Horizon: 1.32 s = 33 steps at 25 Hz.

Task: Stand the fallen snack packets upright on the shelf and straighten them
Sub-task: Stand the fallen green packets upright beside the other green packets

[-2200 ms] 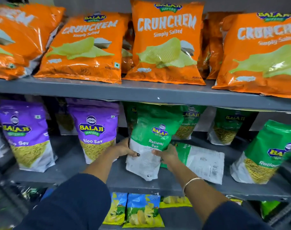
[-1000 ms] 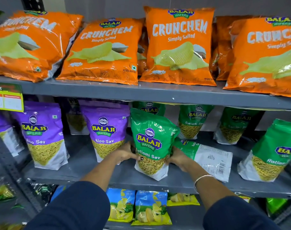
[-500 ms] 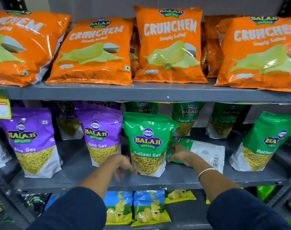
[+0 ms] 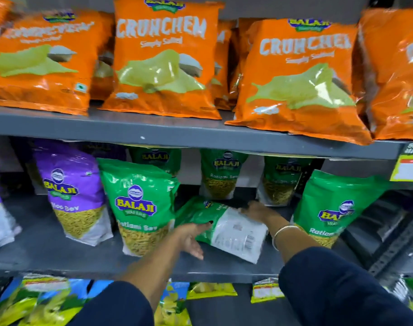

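Note:
A green Ratlami Sev packet point(image 4: 233, 231) lies fallen on the middle shelf point(image 4: 59, 257), back side up, its white end toward the front right. My right hand point(image 4: 259, 211) grips its far right edge; the hand is blurred. My left hand point(image 4: 191, 238) is open, palm up, with the thumb touching the packet's left edge. Just left of it, a green Ratlami Sev packet point(image 4: 139, 205) stands upright at the shelf front. Another upright green packet point(image 4: 330, 208) stands to the right.
Purple Aloo Sev packets point(image 4: 71, 194) stand to the left, and more green packets point(image 4: 222, 175) stand at the back. Orange Crunchem bags point(image 4: 163, 60) fill the shelf above. Blue and yellow packets point(image 4: 36, 300) lie on the shelf below. A price tag point(image 4: 410, 165) hangs at right.
Both hands let go of the green packet, which now stands upright, and moved right to the fallen packet. The right hand has taken its far edge; the view shifted right.

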### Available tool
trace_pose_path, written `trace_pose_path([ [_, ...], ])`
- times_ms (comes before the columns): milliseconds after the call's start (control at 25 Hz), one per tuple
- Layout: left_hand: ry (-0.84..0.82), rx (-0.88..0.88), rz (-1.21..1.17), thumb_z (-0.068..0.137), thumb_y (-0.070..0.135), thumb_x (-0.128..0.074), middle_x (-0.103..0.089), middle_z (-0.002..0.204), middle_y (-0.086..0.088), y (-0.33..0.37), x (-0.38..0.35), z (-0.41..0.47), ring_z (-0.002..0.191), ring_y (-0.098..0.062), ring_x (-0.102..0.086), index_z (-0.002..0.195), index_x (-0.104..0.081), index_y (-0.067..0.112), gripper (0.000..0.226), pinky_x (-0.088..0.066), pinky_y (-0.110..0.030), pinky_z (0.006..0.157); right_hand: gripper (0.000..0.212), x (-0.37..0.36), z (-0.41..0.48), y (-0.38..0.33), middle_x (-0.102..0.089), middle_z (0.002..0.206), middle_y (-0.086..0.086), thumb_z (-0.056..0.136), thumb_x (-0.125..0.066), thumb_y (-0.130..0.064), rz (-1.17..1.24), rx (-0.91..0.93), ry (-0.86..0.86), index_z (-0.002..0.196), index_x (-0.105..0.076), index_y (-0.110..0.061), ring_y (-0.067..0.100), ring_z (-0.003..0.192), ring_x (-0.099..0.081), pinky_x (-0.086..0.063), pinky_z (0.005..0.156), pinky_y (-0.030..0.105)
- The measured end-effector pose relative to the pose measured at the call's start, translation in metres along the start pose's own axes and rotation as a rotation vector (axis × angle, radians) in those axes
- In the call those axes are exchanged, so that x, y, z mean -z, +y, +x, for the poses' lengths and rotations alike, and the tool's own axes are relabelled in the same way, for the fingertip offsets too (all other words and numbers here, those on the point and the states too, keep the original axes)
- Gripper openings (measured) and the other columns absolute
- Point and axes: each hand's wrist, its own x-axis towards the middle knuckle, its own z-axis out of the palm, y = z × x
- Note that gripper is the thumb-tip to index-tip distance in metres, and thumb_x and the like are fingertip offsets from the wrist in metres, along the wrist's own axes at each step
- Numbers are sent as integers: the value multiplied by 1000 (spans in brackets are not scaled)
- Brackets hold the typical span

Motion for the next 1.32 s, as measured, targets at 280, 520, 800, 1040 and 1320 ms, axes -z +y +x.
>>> trace_pose_path([
  [280,141,-163,-319,62,18,-79,-69,80,-11,-16,-25,44,74,-25,-66,84,-58,9,31,-53,-41,82,67,1,15,25,-53,135,15,78,-65,-46,20,-6,-298,126,-51,-2,28,118,-53,-41,91,29],
  [520,191,-397,-234,79,-3,-65,-73,63,-7,-12,-23,16,52,-20,-68,98,-60,2,20,-55,-28,46,21,5,-7,25,-69,76,0,75,-73,-11,424,-31,-466,93,-62,-8,11,67,-65,-54,64,30],
  [800,412,-785,288,57,0,-82,-64,120,-15,26,-25,-15,110,-28,-61,119,-55,0,68,-51,-30,89,97,-7,-13,20,-63,124,16,36,-91,-12,547,179,-44,124,-49,-3,31,118,-58,-45,103,44],
  [1040,378,-562,671,68,-1,-67,-59,116,-5,19,-11,-14,102,-21,-57,124,-45,10,61,-50,-31,88,60,-10,-30,14,-57,107,17,76,-73,-28,390,-120,64,115,-35,-3,27,71,-66,-57,58,37],
  [1320,422,-652,609,68,5,-77,-59,125,-17,16,-23,1,109,-23,-61,134,-39,4,76,-49,-38,93,63,-13,-32,29,-49,118,18,67,-66,10,445,-8,-200,119,-37,-11,24,97,-53,-47,86,46],
])
